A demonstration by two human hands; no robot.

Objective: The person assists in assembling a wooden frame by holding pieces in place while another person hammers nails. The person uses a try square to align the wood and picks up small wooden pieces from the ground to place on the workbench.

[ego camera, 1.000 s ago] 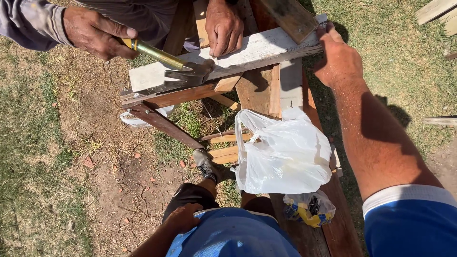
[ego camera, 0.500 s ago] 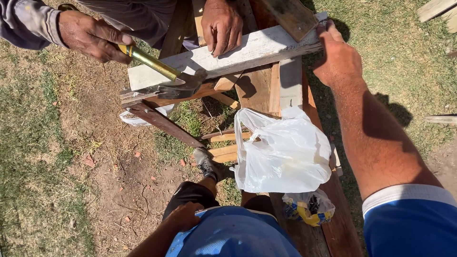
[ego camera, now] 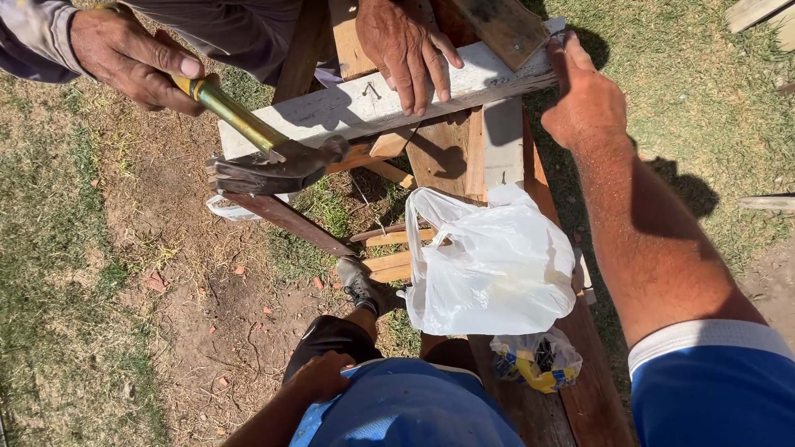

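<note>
The grip of the person's right hand [ego camera: 584, 95] is closed against the far end of the white plank [ego camera: 348, 108], fingers curled over its end and the arm stretched out straight. The left hand [ego camera: 319, 377] lies low on the knee, with nothing visible in it, and how far its fingers are closed cannot be told. The white plank lies crosswise on top of a rough wooden frame [ego camera: 439, 153] of brown boards standing on the grass. A co-worker's hand [ego camera: 406, 45] presses flat on the plank near its middle, just beside a bent nail [ego camera: 373, 89]. The co-worker's other hand [ego camera: 124, 54] holds a hammer [ego camera: 273, 161] by its yellow-green handle, the dark head at the plank's near edge. The plank looks stiff, dry and fairly light, with flaking paint and rough edges that could splinter. It is probably best held at its ends, well away from the nail and the hammer head. A white plastic bag [ego camera: 489, 269] hangs over the frame, with a smaller bag [ego camera: 534, 360] of yellow and dark items below it.
</note>
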